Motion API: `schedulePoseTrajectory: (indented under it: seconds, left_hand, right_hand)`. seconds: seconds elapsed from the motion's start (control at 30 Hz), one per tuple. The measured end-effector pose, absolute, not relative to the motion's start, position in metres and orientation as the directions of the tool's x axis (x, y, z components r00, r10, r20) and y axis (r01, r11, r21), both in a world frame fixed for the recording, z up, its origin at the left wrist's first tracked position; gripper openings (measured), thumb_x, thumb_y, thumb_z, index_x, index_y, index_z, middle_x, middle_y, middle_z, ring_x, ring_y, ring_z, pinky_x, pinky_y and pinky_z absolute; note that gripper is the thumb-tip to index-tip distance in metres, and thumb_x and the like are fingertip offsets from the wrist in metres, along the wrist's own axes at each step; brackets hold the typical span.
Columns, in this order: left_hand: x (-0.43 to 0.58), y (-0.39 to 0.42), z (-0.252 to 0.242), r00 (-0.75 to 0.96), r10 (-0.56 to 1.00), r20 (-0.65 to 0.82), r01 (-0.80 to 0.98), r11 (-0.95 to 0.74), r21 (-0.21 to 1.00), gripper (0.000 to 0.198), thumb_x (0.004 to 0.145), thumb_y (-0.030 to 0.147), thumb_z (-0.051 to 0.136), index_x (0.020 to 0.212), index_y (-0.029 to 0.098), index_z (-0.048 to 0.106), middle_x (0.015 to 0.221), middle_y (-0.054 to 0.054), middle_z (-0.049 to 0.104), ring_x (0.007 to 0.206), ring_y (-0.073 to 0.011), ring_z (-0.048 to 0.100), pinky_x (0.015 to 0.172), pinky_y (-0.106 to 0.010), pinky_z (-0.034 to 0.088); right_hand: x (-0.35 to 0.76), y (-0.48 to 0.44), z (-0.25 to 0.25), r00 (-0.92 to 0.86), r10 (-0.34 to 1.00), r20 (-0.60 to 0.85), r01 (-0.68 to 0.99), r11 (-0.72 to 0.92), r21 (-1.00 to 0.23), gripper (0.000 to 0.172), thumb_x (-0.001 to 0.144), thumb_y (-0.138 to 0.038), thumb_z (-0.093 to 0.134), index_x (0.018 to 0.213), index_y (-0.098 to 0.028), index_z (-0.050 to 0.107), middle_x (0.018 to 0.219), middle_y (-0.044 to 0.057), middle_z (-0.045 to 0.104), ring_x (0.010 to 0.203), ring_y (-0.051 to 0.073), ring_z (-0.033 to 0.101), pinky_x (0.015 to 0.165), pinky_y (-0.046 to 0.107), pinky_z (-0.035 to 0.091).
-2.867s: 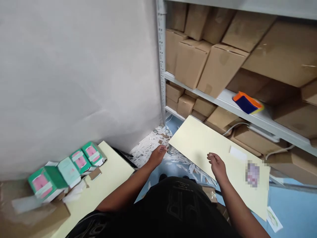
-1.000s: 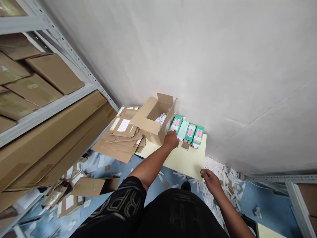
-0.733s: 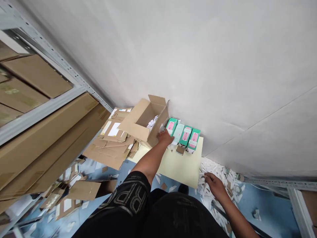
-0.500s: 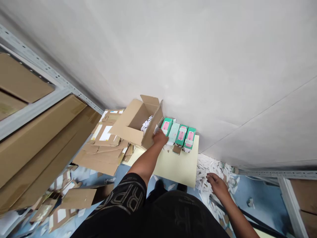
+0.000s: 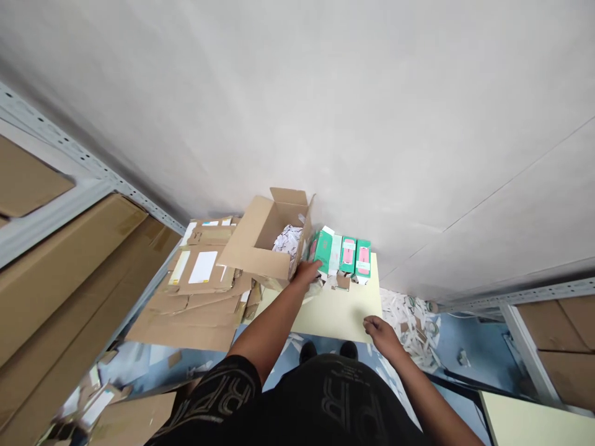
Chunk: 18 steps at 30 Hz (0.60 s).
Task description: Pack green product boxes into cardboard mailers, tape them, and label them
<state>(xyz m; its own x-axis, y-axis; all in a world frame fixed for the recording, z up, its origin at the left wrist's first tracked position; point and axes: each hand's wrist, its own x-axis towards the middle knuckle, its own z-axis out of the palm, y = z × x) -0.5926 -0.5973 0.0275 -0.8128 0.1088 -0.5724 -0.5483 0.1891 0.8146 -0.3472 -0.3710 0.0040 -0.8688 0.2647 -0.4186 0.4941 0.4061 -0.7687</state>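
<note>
1. From here, the left hand (image 5: 307,273) has its grip clamped on the green box (image 5: 324,251), fingers partly hidden.
2. That box lies just far and right of the grip, tilted, long axis near to far; the left hand is nearer.
3. The right hand (image 5: 382,335) hangs by the bench's (image 5: 337,317) near right corner; I cannot tell whether its curled fingers meet.
4. An open carton (image 5: 255,260) crowds the left, a pale box (image 5: 335,253) the right.

We are reading an R on the black sleeve (image 5: 222,396); print on the green boxes (image 5: 363,255) is proving illegible.
</note>
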Motion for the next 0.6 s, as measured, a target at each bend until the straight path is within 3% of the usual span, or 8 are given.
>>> schedulePoseTrajectory:
  seconds: [0.13,0.33,0.47,0.6]
  left_hand:
    - [-0.581,-0.608,0.035,-0.781,0.226,-0.582,-0.593,0.025,0.805,0.039,0.084,0.041,0.064,0.116,0.018,0.064,0.102,-0.010,0.075,0.091,-0.0222,0.072,0.070,-0.030,0.058]
    - [-0.553,-0.628,0.045,-0.758,0.463,-0.459,-0.604,-0.235,0.761,0.049,0.071,0.040,0.080,0.110,0.017,0.063,0.105,-0.010,0.074,0.088,-0.0213,0.071,0.071,-0.031,0.057]
    - [-0.536,-0.635,0.048,-0.754,0.536,-0.380,-0.552,-0.204,0.808,0.060,0.069,0.039,0.085,0.120,0.019,0.060,0.113,-0.009,0.072,0.093,-0.0222,0.070,0.077,-0.033,0.056]
    - [-0.524,-0.639,0.041,-0.791,0.526,-0.312,-0.473,-0.204,0.857,0.073,0.067,0.045,0.090,0.126,0.018,0.057,0.118,-0.011,0.071,0.101,-0.0246,0.069,0.085,-0.035,0.054]
  right_hand:
    - [-0.372,-0.401,0.010,-0.869,0.223,-0.441,0.493,0.321,-0.809,0.038,0.082,-0.056,0.059,0.091,-0.022,0.073,0.092,0.007,0.077,0.089,0.027,0.071,0.080,0.038,0.054]
    - [-0.444,-0.434,0.038,-0.812,0.256,-0.524,0.527,-0.061,-0.848,0.046,0.084,-0.063,0.065,0.108,-0.024,0.068,0.116,0.010,0.074,0.090,0.022,0.072,0.073,0.033,0.056]
    - [-0.492,-0.460,0.056,-0.850,0.124,-0.511,0.461,-0.291,-0.838,0.048,0.082,-0.060,0.074,0.115,-0.026,0.064,0.116,0.007,0.075,0.096,0.022,0.073,0.080,0.036,0.060]
    - [-0.503,-0.480,0.058,-0.849,0.178,-0.498,0.396,-0.411,-0.821,0.049,0.077,-0.046,0.082,0.116,-0.024,0.064,0.107,0.007,0.078,0.097,0.027,0.075,0.088,0.043,0.062]
